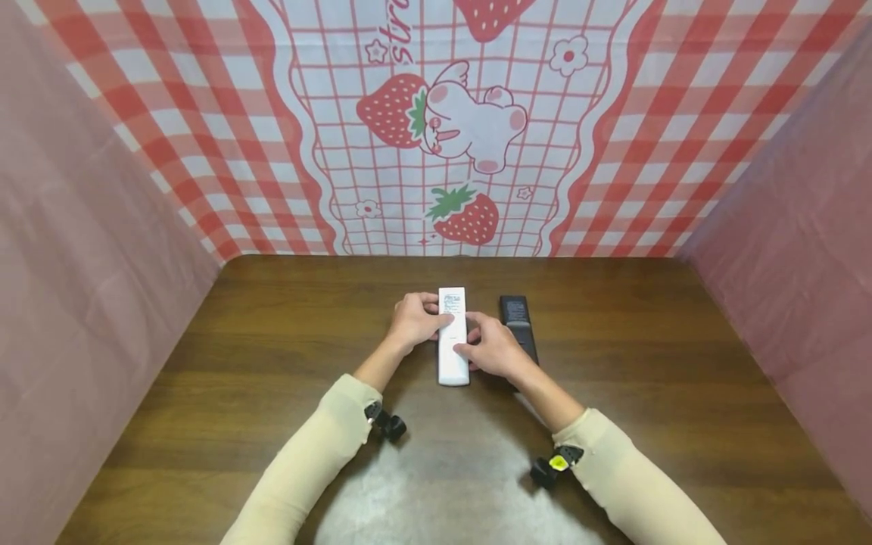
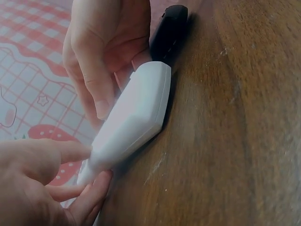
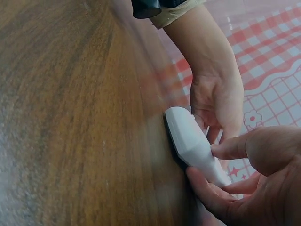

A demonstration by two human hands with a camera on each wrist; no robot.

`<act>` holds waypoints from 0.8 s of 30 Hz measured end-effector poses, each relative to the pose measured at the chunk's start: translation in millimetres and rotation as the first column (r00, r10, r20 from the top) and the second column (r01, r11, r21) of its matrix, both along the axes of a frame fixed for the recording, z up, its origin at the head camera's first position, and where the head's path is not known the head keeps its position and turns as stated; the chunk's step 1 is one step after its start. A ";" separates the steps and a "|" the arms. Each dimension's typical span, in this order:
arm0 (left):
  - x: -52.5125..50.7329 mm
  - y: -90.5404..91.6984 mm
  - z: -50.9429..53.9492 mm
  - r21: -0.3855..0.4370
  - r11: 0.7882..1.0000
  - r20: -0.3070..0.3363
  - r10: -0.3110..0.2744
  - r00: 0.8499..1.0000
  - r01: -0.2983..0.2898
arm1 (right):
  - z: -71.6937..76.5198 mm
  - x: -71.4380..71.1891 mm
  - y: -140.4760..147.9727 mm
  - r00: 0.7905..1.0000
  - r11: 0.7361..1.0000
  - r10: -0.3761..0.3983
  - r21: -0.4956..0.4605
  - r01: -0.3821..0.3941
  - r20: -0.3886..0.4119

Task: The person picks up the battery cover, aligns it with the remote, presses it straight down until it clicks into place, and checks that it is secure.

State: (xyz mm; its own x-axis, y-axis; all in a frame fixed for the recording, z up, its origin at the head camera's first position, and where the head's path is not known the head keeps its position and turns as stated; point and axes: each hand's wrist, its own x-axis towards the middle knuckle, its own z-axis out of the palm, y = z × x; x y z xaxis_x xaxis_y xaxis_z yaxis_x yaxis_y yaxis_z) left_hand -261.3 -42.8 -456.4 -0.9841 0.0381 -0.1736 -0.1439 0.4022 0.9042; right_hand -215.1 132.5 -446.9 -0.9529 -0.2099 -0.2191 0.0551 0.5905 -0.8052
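Note:
A white remote control (image 1: 453,367), its printed label facing up, lies lengthwise at the middle of the table in the head view. My left hand (image 1: 414,322) pinches its left side, thumb across the top face and fingers at the edge. From the right, my right hand (image 1: 497,347) holds the remote lower down, thumb on its top face. In the left wrist view, the thick white end of the remote (image 2: 136,108) stands close to the wood; the right wrist view also shows the white remote (image 3: 190,136) between both hands. Its button side is hidden.
A black remote control (image 1: 515,310) lies just right of the right hand, partly covered by it. The brown wooden table (image 1: 306,303) meets a strawberry-patterned cloth (image 1: 477,129) at the back, with pink cloth at both sides.

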 end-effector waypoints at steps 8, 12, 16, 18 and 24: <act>-17.0 -2.5 -16.5 -0.074 0.997 -0.006 -0.012 1.000 0.011 | 5.1 -3.6 -1.5 0.998 0.998 0.042 0.042 -0.041 -0.035; -36.8 -5.6 -40.0 -0.090 0.996 0.020 -0.014 1.000 0.015 | 5.5 -4.0 -2.5 0.997 0.996 0.062 0.063 -0.059 -0.054; -42.7 -6.7 -46.7 -0.105 0.994 0.030 -0.035 0.999 0.038 | 4.9 -3.7 -2.5 0.995 0.994 0.074 0.088 -0.067 -0.071; -40.4 -6.0 -44.5 -0.117 0.992 0.027 -0.039 0.999 0.042 | 4.6 -3.1 -2.2 0.994 0.992 0.078 0.103 -0.070 -0.076; -22.8 -3.4 -22.2 -0.122 0.991 0.045 -0.041 0.998 0.046 | 3.1 -0.6 -0.9 0.995 0.992 0.077 0.108 -0.070 -0.068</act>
State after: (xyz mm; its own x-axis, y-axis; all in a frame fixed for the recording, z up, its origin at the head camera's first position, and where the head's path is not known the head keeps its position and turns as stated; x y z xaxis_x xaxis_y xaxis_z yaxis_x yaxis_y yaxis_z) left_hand -284.1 -46.2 -478.6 -0.9737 0.0565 -0.2207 -0.1606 0.5165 0.8411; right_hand -215.7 131.6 -443.8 -0.9498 -0.2591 -0.1754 -0.0471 0.6725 -0.7386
